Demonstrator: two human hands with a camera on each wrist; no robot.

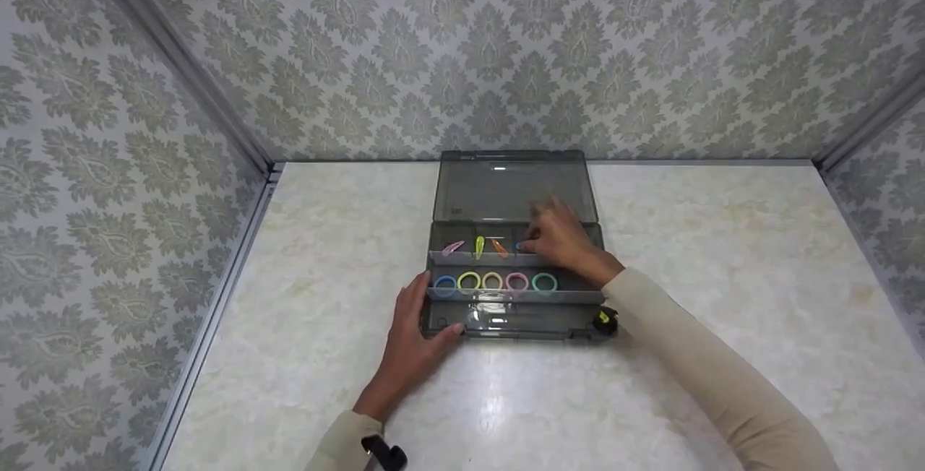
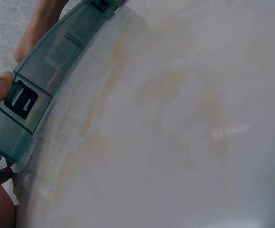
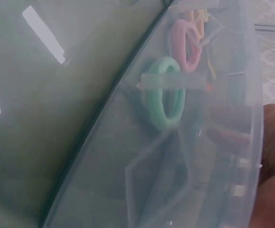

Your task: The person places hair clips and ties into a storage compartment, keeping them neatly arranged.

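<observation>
A dark, see-through storage case (image 1: 478,334) lies on the table with its lid (image 1: 506,186) folded back. My left hand (image 1: 412,334) grips the case's front left corner, thumb on the front edge and fingers along the side; its thumb (image 2: 2,85) shows by a latch. My right hand (image 1: 564,236) is over the back compartment, its thumb tip at a small blue hair clip (image 1: 519,245), its other fingers blurred. Left of it lie a pink hair clip (image 1: 453,248), a yellow hair clip (image 1: 479,245) and an orange hair clip (image 1: 499,247).
Several coloured hair ties stand in the middle row, from a blue hair tie (image 1: 445,285) to a green hair tie (image 1: 545,282). Translucent dividers (image 1: 506,296) separate the rows. Patterned walls (image 1: 491,59) stand behind and beside the table (image 1: 347,240).
</observation>
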